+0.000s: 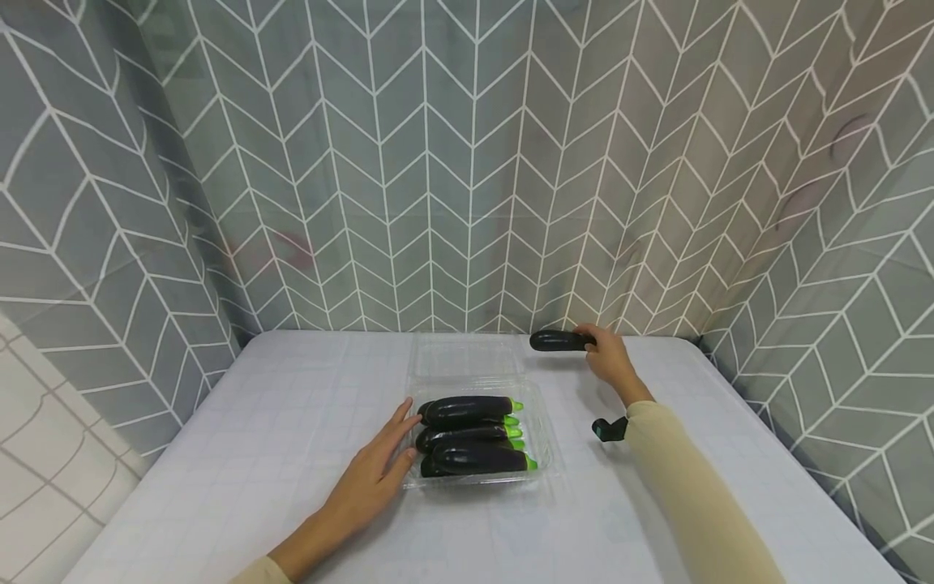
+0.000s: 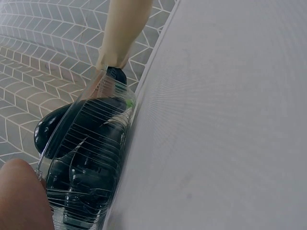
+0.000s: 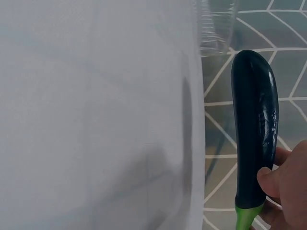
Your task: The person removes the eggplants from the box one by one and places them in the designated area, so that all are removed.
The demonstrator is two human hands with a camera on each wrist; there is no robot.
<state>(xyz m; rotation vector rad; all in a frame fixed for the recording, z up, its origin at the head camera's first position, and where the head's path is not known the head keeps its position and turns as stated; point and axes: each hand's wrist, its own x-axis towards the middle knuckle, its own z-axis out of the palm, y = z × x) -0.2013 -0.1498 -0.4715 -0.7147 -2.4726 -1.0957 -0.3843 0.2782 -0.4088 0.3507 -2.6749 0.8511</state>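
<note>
In the head view my right hand (image 1: 607,355) grips a dark eggplant (image 1: 559,341) near its stem end, held over the back right of the table. The right wrist view shows that eggplant (image 3: 254,129) with its green stem, thumb and fingers pinching it low down. A clear plastic clamshell box (image 1: 543,438) lies with its lid (image 1: 467,357) folded back, and several eggplants (image 1: 467,411) lie side by side inside, stems to the right. My left hand (image 1: 375,470) rests against the box's left wall, fingers extended. The left wrist view shows the box's ribbed side (image 2: 96,148).
A white cloth covers the table (image 1: 277,405). Grey chevron-patterned curtains (image 1: 467,162) stand at the back and both sides. A small black device (image 1: 609,429) sits at my right sleeve (image 1: 686,478).
</note>
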